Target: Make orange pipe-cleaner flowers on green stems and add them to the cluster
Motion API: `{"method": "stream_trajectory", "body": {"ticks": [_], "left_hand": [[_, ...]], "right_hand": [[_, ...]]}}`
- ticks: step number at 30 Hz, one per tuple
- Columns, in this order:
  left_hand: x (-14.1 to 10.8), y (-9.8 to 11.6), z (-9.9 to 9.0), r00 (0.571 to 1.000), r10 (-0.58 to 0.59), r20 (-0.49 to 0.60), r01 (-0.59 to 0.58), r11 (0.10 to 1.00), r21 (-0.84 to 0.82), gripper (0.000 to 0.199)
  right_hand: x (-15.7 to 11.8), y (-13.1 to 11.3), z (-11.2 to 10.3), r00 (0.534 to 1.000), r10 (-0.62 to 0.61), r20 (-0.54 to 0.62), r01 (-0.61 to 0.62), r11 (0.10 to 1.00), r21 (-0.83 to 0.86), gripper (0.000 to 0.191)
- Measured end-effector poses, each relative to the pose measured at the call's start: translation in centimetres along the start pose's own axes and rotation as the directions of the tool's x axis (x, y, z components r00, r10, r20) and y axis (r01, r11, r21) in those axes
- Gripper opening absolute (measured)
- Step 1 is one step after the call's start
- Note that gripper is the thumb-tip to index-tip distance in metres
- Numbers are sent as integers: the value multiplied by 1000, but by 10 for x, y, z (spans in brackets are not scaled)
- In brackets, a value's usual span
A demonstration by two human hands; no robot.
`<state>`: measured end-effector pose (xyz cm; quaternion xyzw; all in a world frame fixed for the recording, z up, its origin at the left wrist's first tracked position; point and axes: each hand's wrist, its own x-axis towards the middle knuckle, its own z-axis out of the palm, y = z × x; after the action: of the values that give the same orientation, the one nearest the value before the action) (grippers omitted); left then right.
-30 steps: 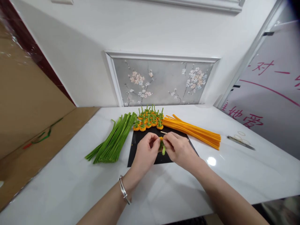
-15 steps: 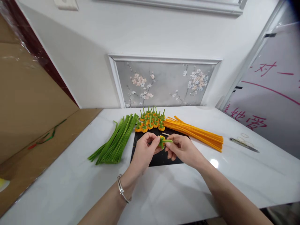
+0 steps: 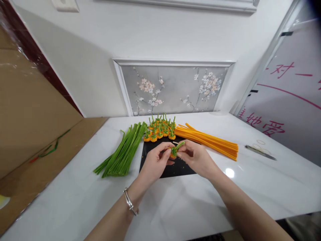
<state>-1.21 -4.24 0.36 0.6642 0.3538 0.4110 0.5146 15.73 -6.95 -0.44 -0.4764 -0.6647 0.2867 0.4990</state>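
Over the black mat, my left hand (image 3: 154, 163) pinches a small pipe-cleaner pumpkin (image 3: 173, 153), its orange body partly hidden by the fingers. Green twists sit on top of it, and a green stem sticks up to the right. My right hand (image 3: 198, 157) has thumb and fingers closed at the pumpkin's green part, on its right side. Just behind the fingers lies a thin pale stick (image 3: 176, 143), partly covered. Several finished pumpkins (image 3: 159, 129) with upright green stems stand grouped at the back of the black mat (image 3: 173, 172).
A bundle of green pipe cleaners (image 3: 122, 150) lies left of the mat. Orange pipe cleaners (image 3: 210, 142) lie to the right. Farther right are scissors or tweezers (image 3: 260, 152) beside thin loops (image 3: 259, 144). Cardboard (image 3: 50, 160) borders the white table (image 3: 75, 197) at left.
The pumpkin has turned in my fingers, so its green stem now points up and right instead of level. My right fingers have shifted closer around the green part.
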Motion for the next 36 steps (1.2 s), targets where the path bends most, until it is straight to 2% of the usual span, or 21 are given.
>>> {"method": "stream_trajectory", "body": {"ticks": [2,6,13,16,20,23,27,30,34,36], "left_hand": [[0,1,-2,999,9,34,-10,999,36,28],[-1,4,-3,995,22,95,-29,997,69,30],[0,5,-3,996,-10,88,9,1000,11,24],[0,2,-5,997,32,74,-37,997,74,21],[-1,2,-6,984,136,115,-166,936,310,21],[-1,2,-7,981,141,132,-181,911,371,21],[0,3,-8,989,54,140,-74,986,147,18],[1,8,-6,985,-17,174,18,1000,-9,15],[-1,15,-4,982,-51,179,60,997,-44,14],[-1,15,-5,984,-49,169,57,998,-40,14]], "right_hand": [[1,1,-3,999,29,40,-31,999,42,4],[3,-3,-6,971,180,160,-215,947,239,17],[5,-15,-10,938,287,196,-346,832,435,27],[3,-11,-8,934,297,199,-355,841,409,30],[1,-1,-5,960,231,160,-267,928,261,29],[0,0,-6,967,197,159,-230,947,226,28],[2,-9,-8,971,196,138,-233,905,355,31],[3,-15,-7,967,214,138,-253,858,447,34],[3,-13,-5,963,234,134,-270,820,505,35],[4,-10,-5,969,214,123,-246,834,493,33]]}}
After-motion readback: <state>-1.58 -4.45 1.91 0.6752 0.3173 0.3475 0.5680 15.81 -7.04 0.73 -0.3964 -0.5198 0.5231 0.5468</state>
